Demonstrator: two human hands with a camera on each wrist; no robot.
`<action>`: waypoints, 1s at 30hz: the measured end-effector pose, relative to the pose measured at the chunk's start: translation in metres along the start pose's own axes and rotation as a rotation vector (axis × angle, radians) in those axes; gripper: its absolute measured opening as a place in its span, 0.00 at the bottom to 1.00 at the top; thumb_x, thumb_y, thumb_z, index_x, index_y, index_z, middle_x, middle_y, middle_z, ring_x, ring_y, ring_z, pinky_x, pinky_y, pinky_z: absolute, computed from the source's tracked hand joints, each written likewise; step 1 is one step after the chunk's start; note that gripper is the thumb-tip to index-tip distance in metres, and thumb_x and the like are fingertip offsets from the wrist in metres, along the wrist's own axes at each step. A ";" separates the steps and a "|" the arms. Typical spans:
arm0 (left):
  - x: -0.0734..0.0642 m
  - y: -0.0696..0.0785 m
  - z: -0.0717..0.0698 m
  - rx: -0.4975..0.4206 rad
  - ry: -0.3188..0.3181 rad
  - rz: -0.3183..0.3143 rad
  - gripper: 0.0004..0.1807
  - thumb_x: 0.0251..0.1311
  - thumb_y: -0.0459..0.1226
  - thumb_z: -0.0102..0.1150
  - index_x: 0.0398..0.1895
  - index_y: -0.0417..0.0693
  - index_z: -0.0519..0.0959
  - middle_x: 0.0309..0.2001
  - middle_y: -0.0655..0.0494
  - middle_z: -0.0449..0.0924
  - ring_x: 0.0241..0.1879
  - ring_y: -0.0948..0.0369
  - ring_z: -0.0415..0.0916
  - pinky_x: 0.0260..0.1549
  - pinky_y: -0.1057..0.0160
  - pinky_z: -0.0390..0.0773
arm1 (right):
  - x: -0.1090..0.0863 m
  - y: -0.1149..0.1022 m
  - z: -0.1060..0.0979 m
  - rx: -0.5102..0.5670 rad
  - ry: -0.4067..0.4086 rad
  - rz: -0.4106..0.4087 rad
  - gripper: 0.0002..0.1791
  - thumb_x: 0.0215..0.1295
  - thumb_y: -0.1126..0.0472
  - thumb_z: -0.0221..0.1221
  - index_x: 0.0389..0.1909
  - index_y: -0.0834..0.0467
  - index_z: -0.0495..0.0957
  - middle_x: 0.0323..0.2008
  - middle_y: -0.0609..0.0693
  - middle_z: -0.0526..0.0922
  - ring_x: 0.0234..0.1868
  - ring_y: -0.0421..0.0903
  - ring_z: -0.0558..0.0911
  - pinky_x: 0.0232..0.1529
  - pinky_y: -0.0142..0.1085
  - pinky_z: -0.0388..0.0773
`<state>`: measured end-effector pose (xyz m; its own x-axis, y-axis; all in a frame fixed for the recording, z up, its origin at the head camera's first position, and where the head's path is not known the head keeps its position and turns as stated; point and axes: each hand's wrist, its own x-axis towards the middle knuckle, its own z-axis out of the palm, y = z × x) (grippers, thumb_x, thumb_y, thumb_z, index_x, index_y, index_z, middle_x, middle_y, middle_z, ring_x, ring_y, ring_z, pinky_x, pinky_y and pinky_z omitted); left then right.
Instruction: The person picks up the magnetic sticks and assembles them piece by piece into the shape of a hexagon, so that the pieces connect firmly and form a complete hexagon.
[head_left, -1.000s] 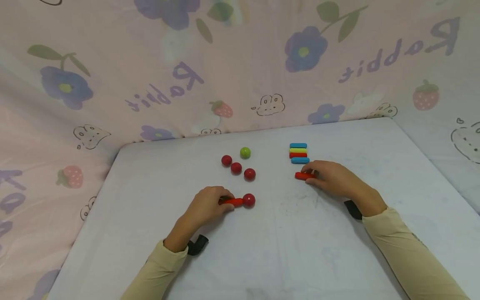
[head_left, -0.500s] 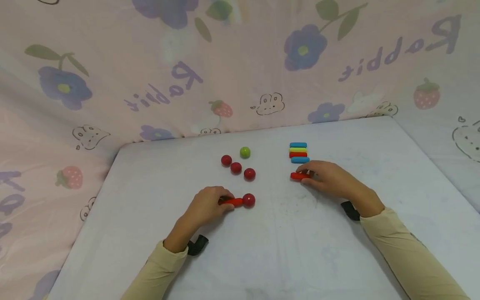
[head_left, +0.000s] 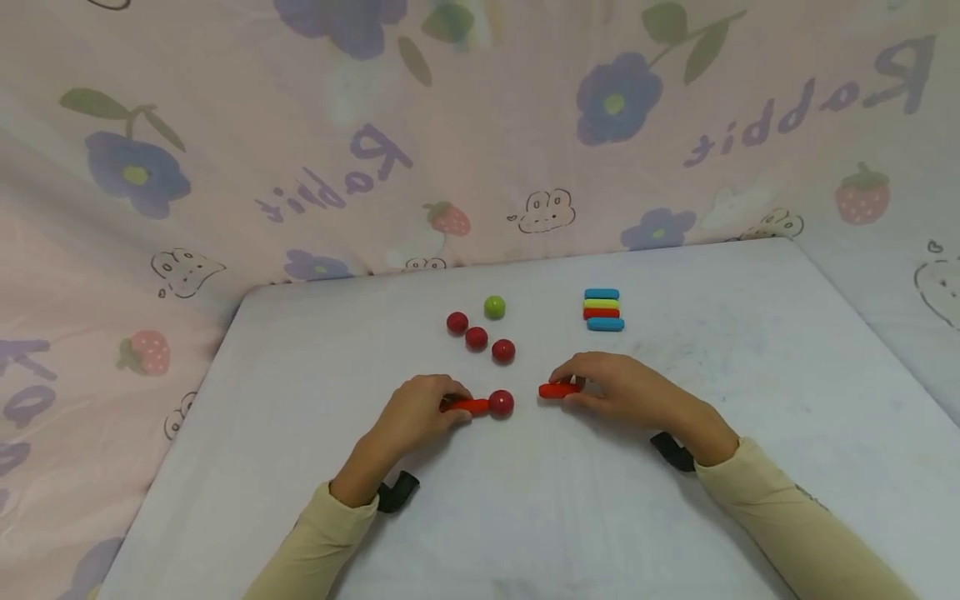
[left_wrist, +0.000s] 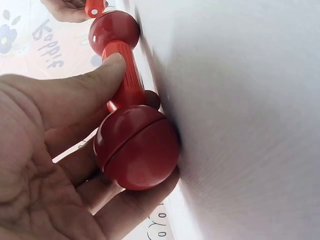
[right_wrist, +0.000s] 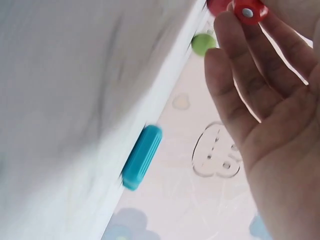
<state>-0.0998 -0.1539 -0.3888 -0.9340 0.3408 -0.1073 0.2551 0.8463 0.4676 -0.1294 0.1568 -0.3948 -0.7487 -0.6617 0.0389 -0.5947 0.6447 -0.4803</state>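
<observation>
My left hand [head_left: 420, 410] pinches a red magnetic stick [left_wrist: 129, 75] close over the table. One dark red ball [head_left: 501, 404] sits at the stick's right end. A second dark red ball [left_wrist: 137, 147] is at its other end, against my fingers in the left wrist view and hidden by the hand in the head view. My right hand [head_left: 618, 390] holds another red magnetic stick [head_left: 557, 391] between thumb and fingers, its free end pointing left at the ball with a gap between. A pale round disc shows in this stick's end [right_wrist: 248, 12] in the right wrist view.
Behind the hands lie several red balls [head_left: 476, 337] in a slanting row and a green ball [head_left: 494, 307]. At the back right, blue, yellow and red sticks [head_left: 602, 305] lie side by side. A patterned curtain [head_left: 480, 150] hangs behind the white table [head_left: 337, 333].
My right hand has moved left and toward me with its red stick, away from the row of sticks and nearer the ball. The left hand has stayed in place.
</observation>
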 end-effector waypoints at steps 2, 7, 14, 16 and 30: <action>0.000 0.000 0.001 -0.003 -0.001 -0.003 0.12 0.54 0.39 0.73 0.43 0.51 0.88 0.35 0.61 0.84 0.33 0.64 0.73 0.38 0.62 0.75 | 0.001 -0.004 0.002 -0.009 -0.017 -0.010 0.18 0.64 0.58 0.66 0.54 0.44 0.80 0.48 0.38 0.83 0.49 0.39 0.80 0.51 0.39 0.82; -0.001 0.000 0.002 0.005 0.006 0.004 0.12 0.55 0.39 0.73 0.43 0.51 0.88 0.35 0.61 0.85 0.34 0.63 0.74 0.39 0.61 0.76 | 0.003 -0.006 0.003 -0.019 -0.025 -0.005 0.18 0.64 0.58 0.66 0.54 0.45 0.80 0.48 0.39 0.83 0.49 0.39 0.81 0.51 0.40 0.82; 0.000 0.002 -0.001 0.014 0.007 0.002 0.11 0.55 0.39 0.73 0.42 0.52 0.87 0.35 0.61 0.84 0.34 0.63 0.74 0.39 0.61 0.76 | 0.006 -0.009 0.003 0.004 -0.023 -0.048 0.18 0.65 0.57 0.66 0.55 0.44 0.80 0.50 0.39 0.83 0.51 0.39 0.81 0.53 0.40 0.82; 0.000 0.002 -0.001 0.016 0.009 0.005 0.11 0.55 0.38 0.73 0.42 0.51 0.88 0.34 0.61 0.84 0.34 0.63 0.74 0.39 0.60 0.76 | 0.006 -0.010 0.004 0.006 -0.022 -0.057 0.18 0.65 0.57 0.66 0.55 0.44 0.80 0.50 0.39 0.83 0.51 0.39 0.81 0.53 0.41 0.82; 0.000 0.001 -0.002 0.012 0.013 0.011 0.11 0.55 0.38 0.73 0.42 0.51 0.87 0.34 0.60 0.84 0.34 0.62 0.74 0.39 0.60 0.76 | 0.015 -0.018 0.014 -0.029 -0.013 -0.100 0.16 0.65 0.55 0.65 0.53 0.45 0.81 0.46 0.37 0.83 0.46 0.36 0.80 0.51 0.38 0.81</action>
<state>-0.1002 -0.1533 -0.3865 -0.9343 0.3447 -0.0912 0.2681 0.8477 0.4577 -0.1263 0.1297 -0.3979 -0.6812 -0.7283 0.0739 -0.6747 0.5855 -0.4494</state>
